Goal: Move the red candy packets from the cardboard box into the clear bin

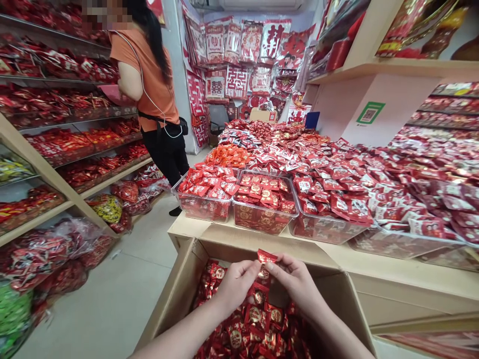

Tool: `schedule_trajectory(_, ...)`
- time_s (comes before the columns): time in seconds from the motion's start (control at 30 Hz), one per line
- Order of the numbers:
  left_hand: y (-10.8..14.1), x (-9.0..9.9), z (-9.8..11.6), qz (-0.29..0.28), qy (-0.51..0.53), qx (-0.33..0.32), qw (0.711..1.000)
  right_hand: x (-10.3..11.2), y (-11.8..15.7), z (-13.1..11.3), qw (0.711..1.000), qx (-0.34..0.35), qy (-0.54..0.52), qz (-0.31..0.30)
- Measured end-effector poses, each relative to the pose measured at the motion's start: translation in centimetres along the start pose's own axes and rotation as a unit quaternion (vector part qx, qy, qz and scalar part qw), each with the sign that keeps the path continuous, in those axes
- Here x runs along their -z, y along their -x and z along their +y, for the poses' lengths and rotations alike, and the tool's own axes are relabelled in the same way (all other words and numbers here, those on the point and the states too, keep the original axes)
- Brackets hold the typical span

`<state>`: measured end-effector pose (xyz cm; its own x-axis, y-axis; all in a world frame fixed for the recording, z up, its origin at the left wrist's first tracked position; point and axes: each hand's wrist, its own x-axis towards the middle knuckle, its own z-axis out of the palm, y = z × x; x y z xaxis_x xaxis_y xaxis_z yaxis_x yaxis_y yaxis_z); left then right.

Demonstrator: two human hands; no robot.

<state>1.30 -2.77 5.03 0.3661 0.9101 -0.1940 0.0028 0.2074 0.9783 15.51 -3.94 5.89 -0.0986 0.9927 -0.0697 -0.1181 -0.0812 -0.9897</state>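
Between my two hands, over an open cardboard box, is a small red wrapped candy with gold print. My left hand pinches its left edge between thumb and finger. The thumb and fingers of my right hand grip its right side. Below, the box holds many more red and gold wrapped candies, lying loose in a heap. My forearms hide part of the heap.
Clear plastic bins of red packets line the counter beyond the box. Shelves of packets stand at left, with filled plastic bags on the floor. A person in an orange top stands by them.
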Motion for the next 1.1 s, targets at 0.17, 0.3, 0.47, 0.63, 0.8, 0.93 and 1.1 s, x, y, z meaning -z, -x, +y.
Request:
schedule_trajectory(0.17, -0.4, 0.8, 0.3, 0.049, 0.124, 0.017, 0.991, 2.4, -2.9, -6.0, 0.972, 0.143, 0.149, 0.109)
schedule_trajectory(0.3, -0.6, 1.3, 0.0, 0.094, 0.219, 0.097, 0.966, 5.6, -9.8, -11.8, 0.882, 0.253, 0.344, 0.199)
schedule_trajectory(0.47, -0.4, 1.2, -0.8, 0.067, 0.188, 0.099, 0.975, 7.6, -17.6, -12.4, 0.845, 0.092, 0.503, 0.157)
schedule_trajectory(0.63, -0.4, 0.8, -1.1, 0.032, 0.140, 0.071, 0.987, 7.3, -19.6, -10.1, 0.844, 0.018, 0.527, 0.099)
schedule_trajectory(0.8, -0.5, 0.4, -1.1, 0.015, 0.105, 0.077, 0.991, 7.4, -19.6, -9.4, 0.821, -0.017, 0.564, 0.088)
schedule_trajectory(0.93, -0.7, 0.2, -1.2, 0.004, 0.101, 0.089, 0.991, 7.3, -19.8, -10.1, 0.781, -0.005, 0.618, 0.095)
schedule_trajectory(1.1, -0.1, 0.8, -0.8, -0.027, 0.227, 0.135, 0.964, 5.5, -16.5, -11.9, 0.738, 0.064, 0.659, 0.130)
